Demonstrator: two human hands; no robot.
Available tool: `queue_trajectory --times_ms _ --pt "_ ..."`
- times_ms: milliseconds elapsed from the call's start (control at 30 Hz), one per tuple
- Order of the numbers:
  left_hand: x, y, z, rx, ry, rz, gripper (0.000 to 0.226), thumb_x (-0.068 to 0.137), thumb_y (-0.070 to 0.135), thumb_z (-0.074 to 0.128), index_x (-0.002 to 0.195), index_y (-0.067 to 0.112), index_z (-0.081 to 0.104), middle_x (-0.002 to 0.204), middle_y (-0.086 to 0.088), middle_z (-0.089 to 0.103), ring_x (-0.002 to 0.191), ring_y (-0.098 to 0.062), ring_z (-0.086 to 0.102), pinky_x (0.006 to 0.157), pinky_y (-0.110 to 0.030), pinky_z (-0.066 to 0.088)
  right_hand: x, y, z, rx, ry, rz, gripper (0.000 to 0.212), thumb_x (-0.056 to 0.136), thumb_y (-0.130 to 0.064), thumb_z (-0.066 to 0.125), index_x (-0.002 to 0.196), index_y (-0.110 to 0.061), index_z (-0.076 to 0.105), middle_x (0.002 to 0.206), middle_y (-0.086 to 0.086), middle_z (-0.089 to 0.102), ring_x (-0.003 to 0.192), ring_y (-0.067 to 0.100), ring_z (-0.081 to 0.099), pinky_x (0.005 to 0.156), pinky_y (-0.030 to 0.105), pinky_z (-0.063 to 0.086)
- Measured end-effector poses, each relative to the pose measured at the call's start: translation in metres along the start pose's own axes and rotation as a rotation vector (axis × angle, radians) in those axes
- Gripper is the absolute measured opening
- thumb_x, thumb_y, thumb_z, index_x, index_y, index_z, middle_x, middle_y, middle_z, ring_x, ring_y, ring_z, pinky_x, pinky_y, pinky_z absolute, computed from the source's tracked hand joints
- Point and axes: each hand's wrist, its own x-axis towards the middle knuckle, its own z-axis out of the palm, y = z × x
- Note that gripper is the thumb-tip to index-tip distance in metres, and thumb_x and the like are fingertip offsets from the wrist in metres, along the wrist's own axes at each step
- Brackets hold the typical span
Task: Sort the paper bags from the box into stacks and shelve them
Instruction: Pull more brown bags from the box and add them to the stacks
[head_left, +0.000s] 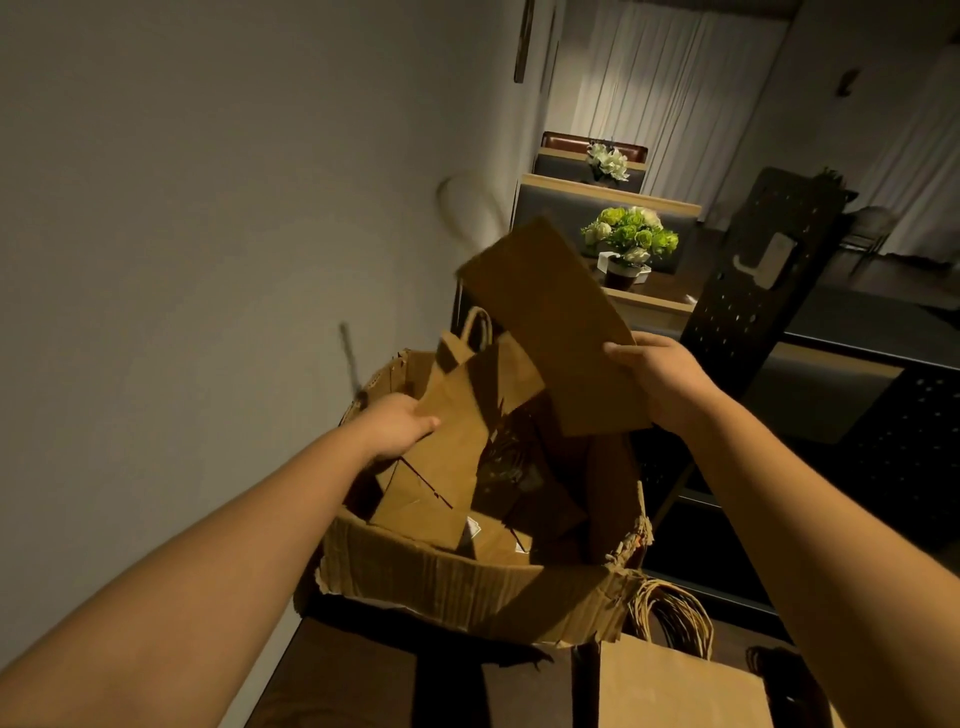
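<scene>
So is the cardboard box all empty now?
No, the cardboard box holds several paper bags, and the left hand grips one of them.

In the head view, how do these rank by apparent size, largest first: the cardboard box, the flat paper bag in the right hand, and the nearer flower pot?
1. Cardboard box, largest.
2. Flat paper bag, pinched by the right hand.
3. Nearer flower pot, smallest, but it stands farther from the camera, so its true size is unsure.

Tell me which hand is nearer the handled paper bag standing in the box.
Left. The left hand grips the handled paper bag by its left edge inside the cardboard box. The right hand is off to its right, above the box, holding a flat brown bag.
</scene>
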Motion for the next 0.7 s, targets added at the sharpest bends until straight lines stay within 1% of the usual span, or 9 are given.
queue_trajectory --times_ms 100,200,300,367,433,500,533,600,700 --pt "0.0 -0.005 0.002 -0.22 0.049 -0.016 0.033 0.099 0.033 0.051 0.124 0.014 0.061 0.111 0.0 0.066 0.107 -0.023 0.059 0.097 -0.041 0.044 0.004 0.009 0.011 0.149 0.094 0.038 0.02 0.097 -0.016 0.053 0.116 -0.018 0.059 0.107 0.009 0.065 0.103 0.029 0.062 0.094 0.051 0.049" --pt "-0.004 -0.008 0.011 -0.372 0.094 -0.024 0.034 0.099 0.034 0.052 0.128 0.018 0.058 0.111 0.003 0.065 0.106 -0.02 0.058 0.093 -0.04 0.043 0.002 0.023 0.022 0.22 0.081 0.069 0.025 0.097 -0.018 0.051 0.123 -0.02 0.054 0.113 0.009 0.062 0.106 0.028 0.06 0.092 0.046 0.049" --pt "-0.009 -0.01 0.019 -0.473 0.085 0.01 0.026 0.096 0.031 0.058 0.119 0.02 0.062 0.11 0.002 0.068 0.105 -0.019 0.061 0.095 -0.041 0.047 -0.007 0.042 0.036 0.15 0.043 0.117 0.023 0.096 -0.019 0.053 0.119 -0.017 0.057 0.109 0.011 0.062 0.1 0.028 0.06 0.077 0.038 0.05" --pt "-0.013 -0.006 0.026 -0.544 0.058 0.022 0.016 0.094 0.025 0.062 0.109 0.02 0.063 0.107 -0.001 0.07 0.1 -0.019 0.065 0.089 -0.038 0.051 -0.01 0.054 0.044 0.124 0.084 0.168 0.02 0.094 -0.02 0.055 0.113 -0.015 0.059 0.103 0.011 0.061 0.092 0.026 0.059 0.07 0.034 0.047" --pt "-0.015 -0.004 0.033 -0.649 0.028 0.023 0.016 0.094 0.019 0.062 0.109 0.017 0.063 0.106 -0.006 0.072 0.096 -0.019 0.068 0.079 -0.034 0.053 -0.01 0.066 0.049 0.099 0.121 0.197 0.017 0.093 -0.02 0.056 0.108 -0.013 0.06 0.096 0.011 0.061 0.084 0.024 0.058 0.068 0.032 0.045" --pt "-0.019 -0.002 0.039 -0.733 -0.028 0.036 0.02 0.093 0.013 0.062 0.113 0.013 0.063 0.105 -0.009 0.073 0.097 -0.023 0.069 0.08 -0.037 0.055 -0.012 0.076 0.052 0.098 0.101 0.19 0.015 0.092 -0.021 0.059 0.105 -0.014 0.059 0.099 0.013 0.063 0.084 0.023 0.061 0.069 0.031 0.048" --pt "-0.02 -0.002 0.042 -0.737 -0.059 0.053 0.022 0.092 0.011 0.064 0.114 0.013 0.063 0.105 -0.008 0.074 0.099 -0.023 0.069 0.083 -0.039 0.055 -0.013 0.08 0.053 0.127 0.08 0.183 0.021 0.091 -0.021 0.062 0.109 -0.014 0.056 0.105 0.014 0.063 0.088 0.024 0.063 0.07 0.031 0.051" --pt "-0.023 0.0 0.048 -0.68 -0.133 0.098 0.031 0.087 0.011 0.069 0.117 0.017 0.063 0.106 -0.005 0.074 0.103 -0.022 0.069 0.092 -0.043 0.054 -0.014 0.089 0.053 0.22 0.063 0.168 0.048 0.086 -0.018 0.07 0.126 -0.016 0.044 0.114 0.013 0.06 0.098 0.026 0.064 0.074 0.035 0.055" --pt "-0.031 0.008 0.053 -0.602 -0.182 0.163 0.056 0.082 0.018 0.076 0.131 0.03 0.051 0.115 0.001 0.071 0.112 -0.022 0.064 0.099 -0.051 0.049 -0.018 0.092 0.05 0.271 0.094 0.095 0.084 0.08 -0.011 0.075 0.145 -0.027 0.026 0.129 0.01 0.053 0.11 0.029 0.059 0.094 0.047 0.051"
